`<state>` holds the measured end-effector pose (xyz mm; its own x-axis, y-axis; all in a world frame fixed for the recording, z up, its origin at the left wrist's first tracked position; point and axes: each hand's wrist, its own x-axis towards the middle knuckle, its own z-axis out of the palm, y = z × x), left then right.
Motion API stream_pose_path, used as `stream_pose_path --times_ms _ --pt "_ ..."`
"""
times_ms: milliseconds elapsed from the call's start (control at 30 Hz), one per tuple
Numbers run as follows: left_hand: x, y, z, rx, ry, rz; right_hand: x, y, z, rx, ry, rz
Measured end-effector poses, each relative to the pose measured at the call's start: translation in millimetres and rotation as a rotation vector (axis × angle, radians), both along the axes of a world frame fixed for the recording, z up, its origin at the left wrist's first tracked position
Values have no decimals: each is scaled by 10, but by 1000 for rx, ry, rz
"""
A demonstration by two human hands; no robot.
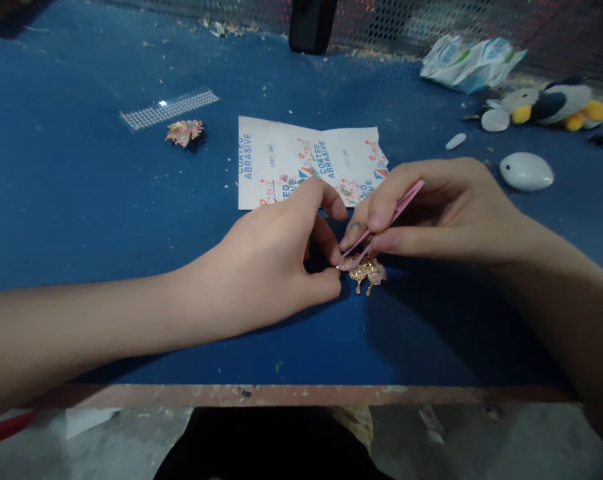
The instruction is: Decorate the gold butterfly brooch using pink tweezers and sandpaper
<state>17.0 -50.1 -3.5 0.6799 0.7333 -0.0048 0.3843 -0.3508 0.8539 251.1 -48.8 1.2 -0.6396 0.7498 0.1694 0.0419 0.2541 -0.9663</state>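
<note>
A small gold glittery ornament (367, 271) rests on the blue table (106, 220) near the middle. My left hand (276, 260) is curled, its thumb and fingertips pinching the ornament's left edge. My right hand (441, 210) grips pink tweezers (388, 217) between thumb and fingers. The tweezer tips point down and left and meet the ornament's top. Both hands touch at the fingertips above it.
A sheet of coated abrasive paper (306, 160) lies just behind the hands. A second ornament (184, 131) and a strip of tiny rhinestones (168, 109) sit at back left. White oval pieces (526, 171), a plush toy (551, 105) and a crumpled wrapper (468, 61) lie at right. The table's wooden front edge (301, 395) runs below.
</note>
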Motion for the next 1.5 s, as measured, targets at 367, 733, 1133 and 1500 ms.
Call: stream_pose_path --times_ms 367,733,1133,1500 --pt "4 -5 -32 37 -4 -1 4 0 8 9 -29 -11" --pt "12 -16 -41 107 -10 1 41 15 30 51 -85 -274" --pt "11 -22 -92 193 -11 19 69 130 56 151 70 -574" --pt "-13 -21 -44 165 7 58 216 228 107 159 -46 -837"
